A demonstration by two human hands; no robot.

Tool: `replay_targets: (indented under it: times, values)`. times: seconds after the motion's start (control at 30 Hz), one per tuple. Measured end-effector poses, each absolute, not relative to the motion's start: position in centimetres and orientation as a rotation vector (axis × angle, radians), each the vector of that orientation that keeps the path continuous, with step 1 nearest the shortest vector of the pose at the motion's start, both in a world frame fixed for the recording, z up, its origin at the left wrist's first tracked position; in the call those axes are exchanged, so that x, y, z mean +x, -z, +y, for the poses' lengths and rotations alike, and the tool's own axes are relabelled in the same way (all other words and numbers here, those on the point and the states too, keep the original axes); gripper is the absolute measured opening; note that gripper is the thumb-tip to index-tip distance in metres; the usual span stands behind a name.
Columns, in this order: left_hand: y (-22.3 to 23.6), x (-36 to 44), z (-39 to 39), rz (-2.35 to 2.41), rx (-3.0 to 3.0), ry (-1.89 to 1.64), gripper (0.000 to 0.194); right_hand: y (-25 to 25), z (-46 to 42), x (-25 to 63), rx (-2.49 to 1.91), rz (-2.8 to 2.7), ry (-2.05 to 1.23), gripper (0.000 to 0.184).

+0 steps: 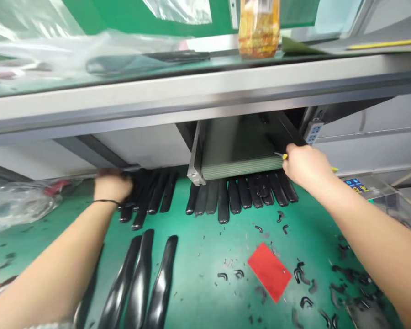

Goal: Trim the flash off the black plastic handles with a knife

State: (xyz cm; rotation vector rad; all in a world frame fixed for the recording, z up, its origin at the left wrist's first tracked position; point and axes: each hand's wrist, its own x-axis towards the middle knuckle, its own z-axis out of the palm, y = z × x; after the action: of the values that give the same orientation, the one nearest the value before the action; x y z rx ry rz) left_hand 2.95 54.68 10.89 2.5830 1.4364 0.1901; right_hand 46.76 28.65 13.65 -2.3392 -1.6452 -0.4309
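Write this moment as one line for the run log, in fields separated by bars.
left hand: over black moulded pieces | right hand: holding yellow-ended tool | surface: green mat with black offcuts

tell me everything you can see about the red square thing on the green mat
The red sheet is a flat, plain, matte piece with straight edges, roughly square; its material is hard to tell. It lies flat on the green mat, turned at an angle, undamaged as far as visible. Curved black scraps lie close to its right corner.
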Motion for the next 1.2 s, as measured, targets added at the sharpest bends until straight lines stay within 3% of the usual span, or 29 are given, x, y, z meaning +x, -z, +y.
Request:
replay_targets:
  times: [0.07, 0.13, 0.17, 0.27, 0.33, 0.43, 0.5, 0.57, 0.67, 0.77, 0.87, 1.07, 1.2]
  values:
    - [-11.8, 4.9, 49.4, 1.465, 2.658, -0.661, 0.046, -14.8, 23.6, 44.4, -2.321, -1.72, 0.449, 0.013]
    - [-12.9, 7.2, 42.3, 1.217, 2.743, -0.728, 0.038, -15.7, 18.5, 41.3, -2.25, -1.839, 0.381, 0.008]
    - [-13.5, 8.3, 38.4, 1.013, 2.779, -0.658, 0.036, -16.1, 16.2, 39.7, -2.15, -1.936, 0.264, 0.009]
    - [-14.0, 11.0, 27.4, 0.21, 2.493, -0.235, 0.055, -17.1, 10.2, 35.1, -1.874, -2.153, -0.15, 0.013]
    - [-12.9, 12.0, 21.7, -0.013, 2.099, 0.016, 0.043, -17.4, 7.2, 32.9, -1.753, -2.158, -0.356, 0.011]
    - [-9.7, 12.6, 15.8, 0.085, 1.47, -0.006, 0.047, -16.0, 3.7, 30.7, -1.73, -1.857, -0.163, 0.005]
    - [-7.4, 12.8, 12.6, 0.262, 1.15, -0.251, 0.052, -13.7, 1.7, 29.4, -1.661, -1.696, -0.008, 0.014]
    - [-5.6, 13.2, 9.8, 0.389, 0.963, -0.411, 0.051, -11.0, -0.1, 27.9, -1.565, -1.713, -0.076, 0.021]
    - [-4.0, 13.6, 6.2, 0.481, 0.916, -0.469, 0.043, -7.7, -2.2, 26.2, -1.508, -1.746, -0.23, 0.009]
    - [-3.3, 13.4, 3.9, 0.475, 0.97, -0.495, 0.044, -6.2, -3.3, 25.9, -1.435, -1.685, -0.467, 0.021]
    - [-2.9, 13.0, 2.6, 0.457, 1.008, -0.524, 0.045, -6.0, -3.8, 26.3, -1.392, -1.569, -0.609, 0.02]
    - [-3.6, 12.2, 2.9, 0.473, 0.707, -0.639, 0.054, -5.5, -4.4, 27.2, -1.433, -1.396, -0.368, 0.017]
    - [-4.4, 11.5, 6.0, 0.449, 0.495, -0.801, 0.045, -3.7, -1.6, 30.2, -1.672, -1.431, -0.004, 0.017]
